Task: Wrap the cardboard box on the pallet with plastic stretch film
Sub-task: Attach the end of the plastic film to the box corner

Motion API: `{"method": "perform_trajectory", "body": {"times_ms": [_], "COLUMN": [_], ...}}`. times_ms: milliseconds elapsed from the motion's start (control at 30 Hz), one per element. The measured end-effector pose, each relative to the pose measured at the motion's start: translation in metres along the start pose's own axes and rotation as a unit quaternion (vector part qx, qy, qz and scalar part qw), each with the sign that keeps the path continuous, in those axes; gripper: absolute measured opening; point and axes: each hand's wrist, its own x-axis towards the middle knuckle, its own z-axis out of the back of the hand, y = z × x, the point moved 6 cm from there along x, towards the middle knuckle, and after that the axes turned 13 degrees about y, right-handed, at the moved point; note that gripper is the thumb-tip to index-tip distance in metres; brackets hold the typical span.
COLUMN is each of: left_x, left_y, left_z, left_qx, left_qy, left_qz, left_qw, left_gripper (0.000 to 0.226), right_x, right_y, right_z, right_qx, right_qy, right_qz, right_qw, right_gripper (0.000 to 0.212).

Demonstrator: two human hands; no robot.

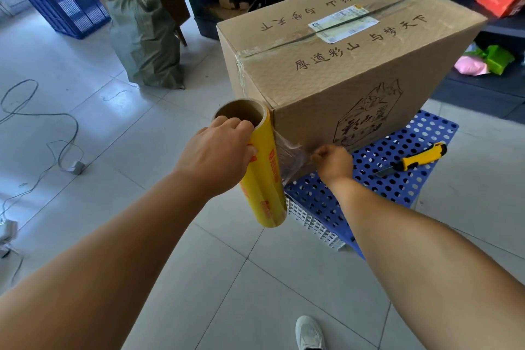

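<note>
Barely begun. Cardboard box [349,60] sits on the blue perforated pallet [403,162], far and right of the person, seams taped, a label on top. Its visible faces look bare: no film bands across the top or the long side facing right.

Left hand [218,156] is curled tight around the upper part of the yellow film roll [262,173], thumb at the rim of the open cardboard core. Roll stands nearly upright, just beside the near corner of the box.

Right hand [333,162] is low on the near face, fingers pinched shut on the loose end of the film [292,158]. That short stretch of clear film runs from the roll to the pinch, crumpled, seemingly pressed to the cardboard near the bottom corner.

Judgement: this is the anchoring step. Only a first tail of film is out; no full turn around the box shows. Left to do: fix the end, carry the roll around all sides in overlapping passes, then cut.

Yellow utility knife [417,160] lies on the pallet to the right, untouched, near the box base. Far side of the box is hidden, so I cannot tell its state.
</note>
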Motion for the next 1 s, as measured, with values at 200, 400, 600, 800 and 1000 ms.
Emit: {"method": "perform_trajectory", "body": {"times_ms": [200,400,600,800,1000], "left_x": [0.002,0.004,0.002,0.001,0.001], "left_y": [0.004,0.005,0.004,0.004,0.004], "left_z": [0.000,-0.001,0.000,-0.001,0.000], "left_qx": [0.013,0.015,0.015,0.015,0.017], "left_qy": [-0.006,-0.013,-0.014,-0.018,-0.015], "left_qz": [-0.007,-0.013,-0.014,-0.015,-0.020], "left_qw": [1.000,1.000,1.000,1.000,1.000], "left_gripper": [0.027,0.028,0.030,0.028,0.030], "right_x": [0.009,0.017,0.015,0.003,0.004], "right_y": [0.006,0.000,0.000,0.021,0.020], "right_z": [-0.007,0.010,0.000,-0.032,-0.011], "right_qx": [-0.083,-0.230,-0.283,-0.342,-0.305], "right_qy": [0.002,-0.015,0.022,0.133,0.091], "right_qz": [0.004,-0.014,0.009,0.117,0.115], "right_qw": [0.997,0.973,0.959,0.923,0.941], "right_gripper": [0.017,0.057,0.046,0.027,0.029]}}
